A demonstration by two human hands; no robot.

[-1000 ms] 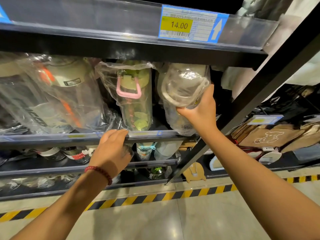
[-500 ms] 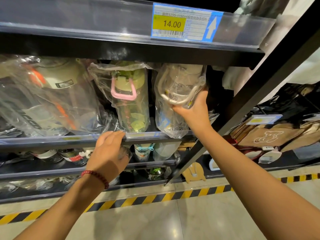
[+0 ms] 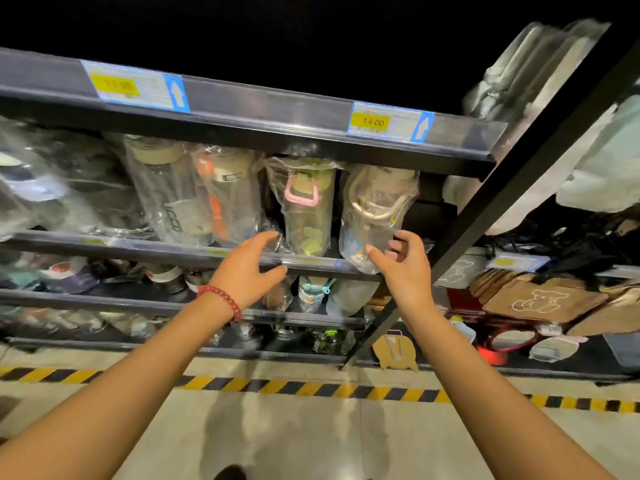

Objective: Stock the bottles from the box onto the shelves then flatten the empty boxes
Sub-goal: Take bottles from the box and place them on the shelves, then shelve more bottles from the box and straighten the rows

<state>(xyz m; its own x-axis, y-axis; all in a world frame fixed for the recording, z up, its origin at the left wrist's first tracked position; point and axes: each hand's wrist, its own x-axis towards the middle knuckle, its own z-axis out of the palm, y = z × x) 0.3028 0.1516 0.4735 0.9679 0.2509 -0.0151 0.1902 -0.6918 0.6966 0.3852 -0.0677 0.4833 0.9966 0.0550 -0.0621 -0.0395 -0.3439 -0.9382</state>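
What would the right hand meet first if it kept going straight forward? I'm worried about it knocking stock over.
Probably the bagged bottle with the beige handle, standing at the shelf's right end; the right hand is open just before its lower part, though depth is hard to judge.

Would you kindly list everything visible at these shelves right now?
Pink-handled bottle: one, green, bagged, middle shelf.
Beige-handled bottle: one, clear, bagged, right end of that shelf.
Orange-strapped bottle: one, clear, bagged, left of the pink-handled one.
Price tags: two, yellow and blue, top shelf edge.
Bear bags: brown, lower right; count unclear.
Floor tape: one strip, yellow-black.
Bracelet: one, red, left wrist.
Left hand: open, at shelf edge.
Right hand: open, by the beige-handled bottle's base.
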